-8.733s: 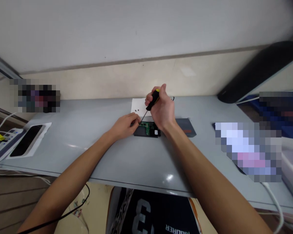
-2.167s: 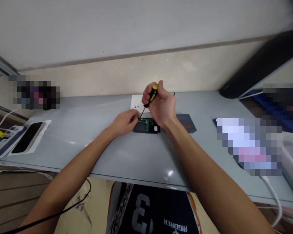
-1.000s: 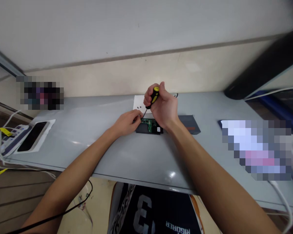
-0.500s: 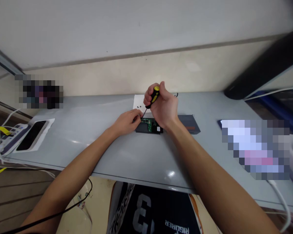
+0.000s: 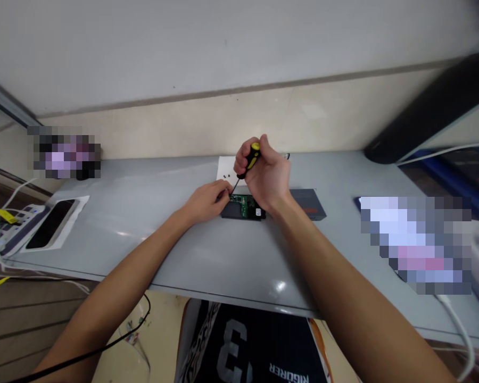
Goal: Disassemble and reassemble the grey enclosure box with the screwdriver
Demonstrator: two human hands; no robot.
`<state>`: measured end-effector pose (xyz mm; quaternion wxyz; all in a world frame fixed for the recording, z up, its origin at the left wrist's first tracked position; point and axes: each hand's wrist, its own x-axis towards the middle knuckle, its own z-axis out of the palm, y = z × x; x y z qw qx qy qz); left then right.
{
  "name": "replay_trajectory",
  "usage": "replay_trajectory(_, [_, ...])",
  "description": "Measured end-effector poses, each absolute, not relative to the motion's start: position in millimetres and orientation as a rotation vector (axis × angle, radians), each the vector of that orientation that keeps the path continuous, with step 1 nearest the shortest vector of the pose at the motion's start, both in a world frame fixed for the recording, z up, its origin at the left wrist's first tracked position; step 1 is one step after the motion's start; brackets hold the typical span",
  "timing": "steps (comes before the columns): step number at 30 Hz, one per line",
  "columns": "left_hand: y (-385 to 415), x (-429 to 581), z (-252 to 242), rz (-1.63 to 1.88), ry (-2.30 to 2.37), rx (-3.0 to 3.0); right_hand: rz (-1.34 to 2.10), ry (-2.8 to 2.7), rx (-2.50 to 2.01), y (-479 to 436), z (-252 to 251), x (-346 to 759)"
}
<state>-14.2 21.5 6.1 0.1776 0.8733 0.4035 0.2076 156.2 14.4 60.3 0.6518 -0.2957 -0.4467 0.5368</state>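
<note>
My right hand (image 5: 265,173) is closed around the black and yellow handle of a screwdriver (image 5: 255,151). Its thin shaft slants down and left to the upper left corner of a small open device (image 5: 231,210) with a green circuit board (image 5: 244,203). At that same corner my left hand (image 5: 209,200) has its thumb and fingers pinched together, gripping the device's edge. The screwdriver's tip is hard to make out beside the fingertips. Behind the device lies a white paper (image 5: 224,165) with a few tiny dark screws (image 5: 226,176) on it.
A dark grey box (image 5: 309,204) lies right of the device, partly behind my right wrist. A phone (image 5: 51,223) rests on white paper at the left, near a power strip (image 5: 24,229) with white cables. A blurred-out screen (image 5: 411,239) is at the right. A black pipe (image 5: 387,151) stands behind.
Both hands, the screwdriver and the device hold nearly the same places. The view has shifted very slightly, and the pixelated patch at the far left looks brighter.
</note>
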Motion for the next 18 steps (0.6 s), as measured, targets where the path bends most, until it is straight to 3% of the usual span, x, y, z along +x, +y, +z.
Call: replay_trajectory(18, [27,-14,-4,0.808,1.012,2.291,1.161,-0.981,-0.651,15,73,174])
